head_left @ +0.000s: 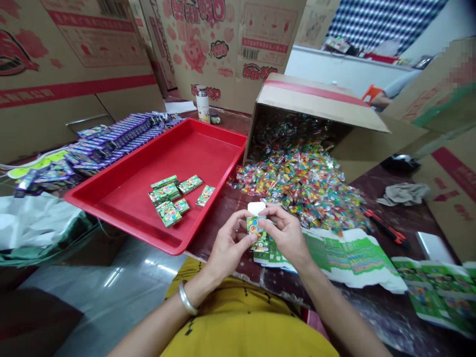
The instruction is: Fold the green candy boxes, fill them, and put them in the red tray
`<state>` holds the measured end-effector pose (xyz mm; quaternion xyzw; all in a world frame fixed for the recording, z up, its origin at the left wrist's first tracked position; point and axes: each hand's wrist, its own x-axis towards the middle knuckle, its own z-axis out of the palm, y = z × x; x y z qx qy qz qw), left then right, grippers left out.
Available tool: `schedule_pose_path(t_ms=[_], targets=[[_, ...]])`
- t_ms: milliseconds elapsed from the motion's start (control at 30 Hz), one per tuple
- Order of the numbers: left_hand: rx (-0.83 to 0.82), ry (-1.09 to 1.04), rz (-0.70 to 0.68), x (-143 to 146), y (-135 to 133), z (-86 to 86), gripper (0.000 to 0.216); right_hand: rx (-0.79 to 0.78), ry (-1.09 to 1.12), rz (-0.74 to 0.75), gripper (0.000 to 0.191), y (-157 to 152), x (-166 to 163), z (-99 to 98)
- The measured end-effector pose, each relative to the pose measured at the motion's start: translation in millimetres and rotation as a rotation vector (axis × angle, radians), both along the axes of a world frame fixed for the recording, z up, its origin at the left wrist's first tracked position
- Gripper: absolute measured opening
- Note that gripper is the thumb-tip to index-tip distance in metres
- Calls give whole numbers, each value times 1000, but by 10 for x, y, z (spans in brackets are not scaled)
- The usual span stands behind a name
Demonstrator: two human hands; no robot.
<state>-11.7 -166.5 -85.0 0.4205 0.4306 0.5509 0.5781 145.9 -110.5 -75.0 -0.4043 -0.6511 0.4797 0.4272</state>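
Observation:
Between my two hands is a small green candy box (256,230) with its white top flap standing up. My left hand (232,240) grips the box's left side, thumb across the lower front. On the right side, my right hand (284,233) holds it near the top, its fingers by the flap. Under and beside my right hand lie flat green cartons (353,258), fanned out along the table. Just beyond my hands spreads a heap of clear-wrapped colourful candies (297,178). To the left, several filled green boxes (165,193) lie in a red tray (130,163).
A tipped cardboard box (320,94) spills the candies. Purple boxes (122,136) are stacked behind the tray, near a white bottle (203,104). Right of the heap are red-handled cutters (386,228), a grey cloth (403,193) and more green printed sheets (442,292). Another person's arm (397,87) shows far right.

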Motion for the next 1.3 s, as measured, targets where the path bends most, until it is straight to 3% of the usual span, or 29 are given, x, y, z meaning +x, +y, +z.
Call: schedule_pose_path(t_ms=[167, 233, 400, 533, 667, 800, 967, 1067, 1133, 1200, 1300], targets=[[10, 15, 31, 8, -2, 3, 34, 114, -27, -43, 7, -50, -54, -32], [8, -11, 61, 13, -2, 5, 38, 132, 41, -81, 14, -53, -75, -22], [-25, -20, 63, 19, -24, -5, 45, 38, 105, 38, 16, 39, -70, 13], [7, 114, 67, -19, -52, 18, 45, -102, 49, 85, 21, 139, -16, 60], [6, 163, 26, -64, -78, 78, 50, -126, -35, 106, 23, 203, 22, 117], [-19, 141, -19, -77, -99, 126, 56, -28, -41, 129, 25, 158, 17, 162], [3, 192, -56, -71, -122, 127, 36, 194, -131, 198, 20, 38, 83, 203], [57, 372, 0, -247, -64, 172, 33, 178, -183, 207, 18, 145, 243, 187], [149, 619, 176, -488, 39, 250, 35, 161, -240, 78, 26, 290, 378, 115], [217, 925, 374, -749, 166, 342, 41, 218, -424, 0, 22, 429, 487, -14], [301, 1241, 480, -916, 291, 385, 63, 294, -765, 104, 17, 524, 526, -253]])
